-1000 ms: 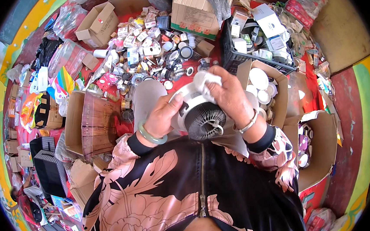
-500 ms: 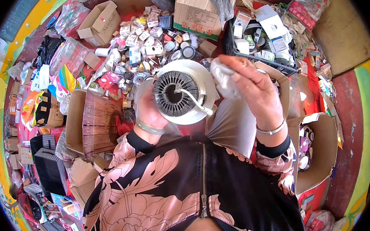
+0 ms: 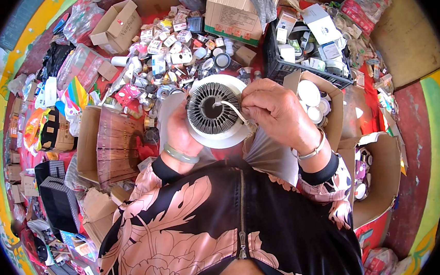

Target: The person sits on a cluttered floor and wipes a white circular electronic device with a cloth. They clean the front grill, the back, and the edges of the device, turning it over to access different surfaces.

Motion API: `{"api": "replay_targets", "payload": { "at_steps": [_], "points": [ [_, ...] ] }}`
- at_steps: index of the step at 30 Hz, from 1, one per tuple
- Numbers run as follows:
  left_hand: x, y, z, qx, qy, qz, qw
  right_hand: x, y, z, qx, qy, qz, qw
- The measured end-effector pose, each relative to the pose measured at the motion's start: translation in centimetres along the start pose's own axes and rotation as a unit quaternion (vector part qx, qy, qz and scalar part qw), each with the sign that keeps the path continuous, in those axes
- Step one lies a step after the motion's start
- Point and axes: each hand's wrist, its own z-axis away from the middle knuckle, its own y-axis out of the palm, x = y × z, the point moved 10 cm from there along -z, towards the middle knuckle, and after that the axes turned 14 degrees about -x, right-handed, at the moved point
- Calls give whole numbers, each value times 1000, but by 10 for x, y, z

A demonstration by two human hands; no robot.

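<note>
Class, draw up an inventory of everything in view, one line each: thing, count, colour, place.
Finned fixture: one, grey and white, centre
Cable: one, white, across the fixture
Small goods: too many to count, mixed, upper centre
Crate: one, black, upper right, filled
White round items: several, white, in a carton right of centre
Cartons: several, brown, top, left and right
Box: one, black, lower left
Jacket: one, black and pink, bottom centre
Bangle: one, pale green, left wrist
Bracelet: one, silvery, right wrist
Left hand: one, bare, holding the fixture
Right hand: one, bare, by the fixture's right edge
</note>
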Motion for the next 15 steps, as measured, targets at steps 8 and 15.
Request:
{"api": "replay_targets", "payload": {
  "at_steps": [8, 15],
  "points": [
    [-12, -12, -14, -58, 31, -35, 997, -75, -53, 15, -258, 268, -385, 845],
    [-27, -3, -10, -142, 106, -75, 981, 8, -26, 23, -249, 5, 97, 964]
  ]
}}
